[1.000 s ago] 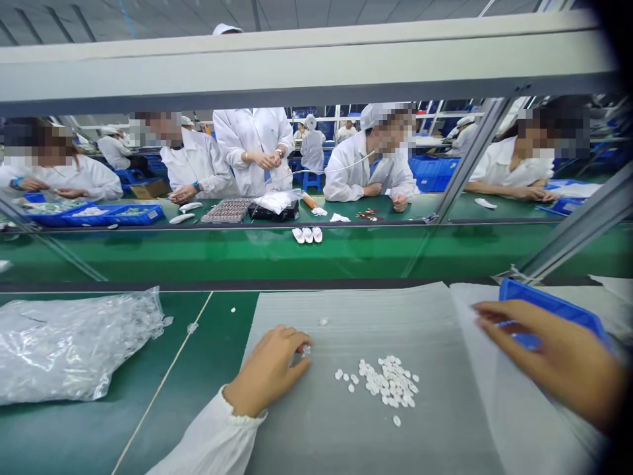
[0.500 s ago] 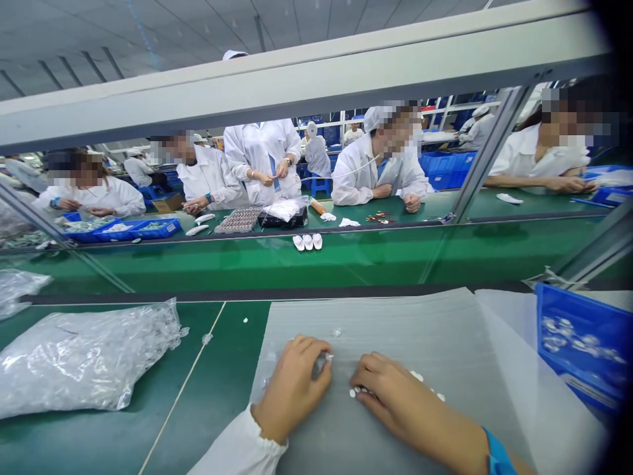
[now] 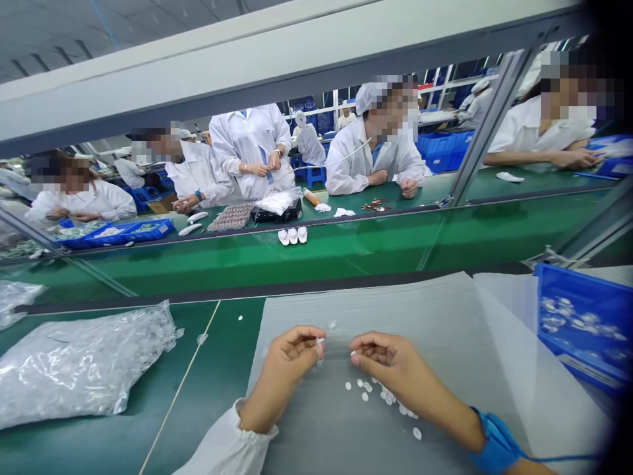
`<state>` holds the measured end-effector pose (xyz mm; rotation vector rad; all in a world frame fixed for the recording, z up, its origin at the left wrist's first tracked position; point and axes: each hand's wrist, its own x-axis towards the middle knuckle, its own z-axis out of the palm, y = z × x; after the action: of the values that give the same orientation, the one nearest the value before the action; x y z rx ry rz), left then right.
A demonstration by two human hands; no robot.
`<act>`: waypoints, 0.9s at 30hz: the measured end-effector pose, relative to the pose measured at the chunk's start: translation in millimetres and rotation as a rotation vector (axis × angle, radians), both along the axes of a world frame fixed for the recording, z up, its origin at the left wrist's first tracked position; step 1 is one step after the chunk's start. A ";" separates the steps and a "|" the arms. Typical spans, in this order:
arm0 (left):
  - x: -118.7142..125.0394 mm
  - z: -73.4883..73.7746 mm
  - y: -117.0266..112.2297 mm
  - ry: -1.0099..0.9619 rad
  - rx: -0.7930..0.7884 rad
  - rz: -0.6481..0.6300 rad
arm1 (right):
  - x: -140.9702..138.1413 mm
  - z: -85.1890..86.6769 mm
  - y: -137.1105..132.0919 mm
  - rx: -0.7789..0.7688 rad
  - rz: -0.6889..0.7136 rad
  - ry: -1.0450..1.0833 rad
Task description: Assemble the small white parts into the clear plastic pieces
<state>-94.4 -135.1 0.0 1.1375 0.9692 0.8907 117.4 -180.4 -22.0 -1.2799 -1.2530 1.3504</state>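
Observation:
My left hand (image 3: 293,356) is closed in a pinch on a small clear plastic piece (image 3: 320,342) above the grey foam sheet (image 3: 336,442). Facing it, my right hand (image 3: 388,359) pinches a small white disc (image 3: 353,354) between thumb and fingertips. The two hands are a short way apart. Below my right hand lie several loose white discs (image 3: 387,397), partly hidden by the hand and forearm. Another clear piece (image 3: 331,324) rests on the sheet just beyond my left fingertips. A blue band is around my right wrist.
At left lies a plastic bag (image 3: 84,366) full of clear pieces. A blue bin (image 3: 583,369) with shiny round parts stands at right. Beyond the bench edge runs a green conveyor belt (image 3: 222,264) carrying three white parts (image 3: 292,235). Several co-workers in white coats sit or stand across it.
My right hand has lifted off the pile of white discs with one disc and moved up. My left hand has turned slightly, still holding the clear piece. The camera view has tilted a little.

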 end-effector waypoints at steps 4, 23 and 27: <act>2.5 -0.4 -1.7 0.030 -0.033 0.007 | 0.0 -2.5 0.7 -0.065 -0.003 0.139; 6.0 0.8 -4.4 0.039 -0.055 0.020 | -6.6 -3.4 -1.8 -0.112 -0.060 0.293; 9.3 -8.7 -6.3 0.092 -0.026 0.011 | -8.8 -3.6 -2.8 -0.116 -0.045 0.326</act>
<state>-85.1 -141.4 -8.7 1.1600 1.0597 0.8381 108.7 -183.3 -25.6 -1.1031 -0.9274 1.5452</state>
